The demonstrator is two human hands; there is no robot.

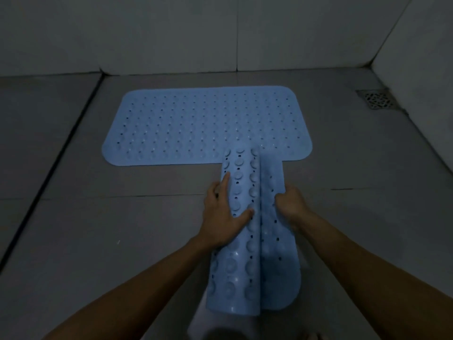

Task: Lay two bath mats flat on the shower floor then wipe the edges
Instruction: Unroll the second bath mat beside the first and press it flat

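Observation:
A light blue perforated bath mat [196,123] lies flat on the grey tiled shower floor [122,229], its long side across the view. A second blue mat [245,266] lies in front of it, folded lengthwise so its suction cups face up, and its far end overlaps the first mat's near edge. My left hand [223,212] rests on the folded-over left flap, with index finger and thumb spread over the cups. My right hand [291,202] grips the mat's right edge with curled fingers.
White tiled walls [171,33] close the back and right side. A square metal drain [377,99] sits in the floor at the far right corner. A dark floor joint [49,165] runs diagonally along the left.

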